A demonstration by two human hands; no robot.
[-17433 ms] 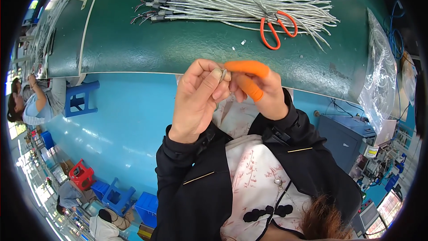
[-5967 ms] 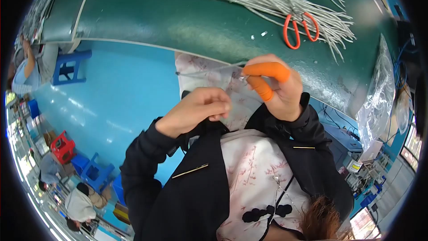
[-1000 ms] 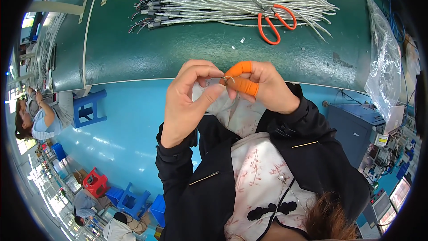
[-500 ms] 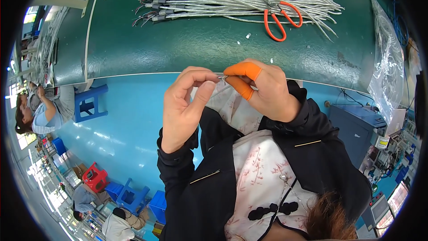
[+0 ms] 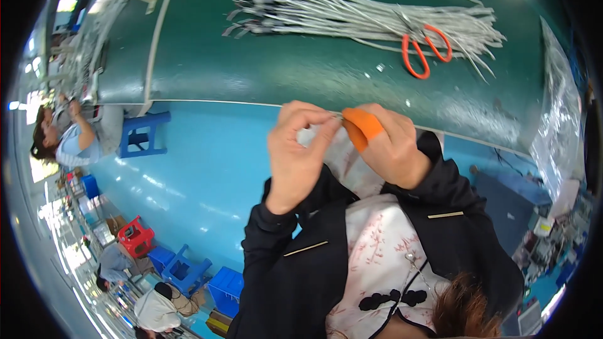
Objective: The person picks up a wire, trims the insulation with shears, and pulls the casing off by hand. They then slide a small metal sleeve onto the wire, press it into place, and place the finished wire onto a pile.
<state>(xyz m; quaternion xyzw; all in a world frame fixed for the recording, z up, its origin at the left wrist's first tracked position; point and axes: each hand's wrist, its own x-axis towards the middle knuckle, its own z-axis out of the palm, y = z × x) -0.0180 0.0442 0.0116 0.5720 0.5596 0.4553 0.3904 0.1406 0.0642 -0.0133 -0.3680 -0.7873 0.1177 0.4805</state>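
Since half a second ago the hands are being seen slightly lower against the bench's near edge, and the pinch point is being kept between them; the scissors are now being shown further right in the view.

The left hand (image 5: 295, 154) is being held with fingers curled, thumb and forefinger closed narrow on a small thin piece (image 5: 338, 116), too small for its kind to be told. The right hand (image 5: 389, 147) is being held against it from the other side, its fingertips wearing orange finger cots (image 5: 361, 127) and pinched on the same piece. Both hands are being kept touching at the fingertips, just off the near edge of the green bench (image 5: 282, 75), above the person's lap.

The piece's long axis is being held roughly left-right, parallel to the bench's near edge; which end is leading cannot be told.

A bundle of grey cables (image 5: 358, 16) is being left lying along the far edge of the bench, long axis left-right, connector ends pointing toward the far-left corner. Orange-handled scissors (image 5: 426, 50) are being left on the bundle's right part, blades pointing to the far edge. A clear plastic bag (image 5: 556, 132) is hanging over the bench's right edge. Another person (image 5: 59, 138) is sitting at the left, by a blue stool (image 5: 144, 135).
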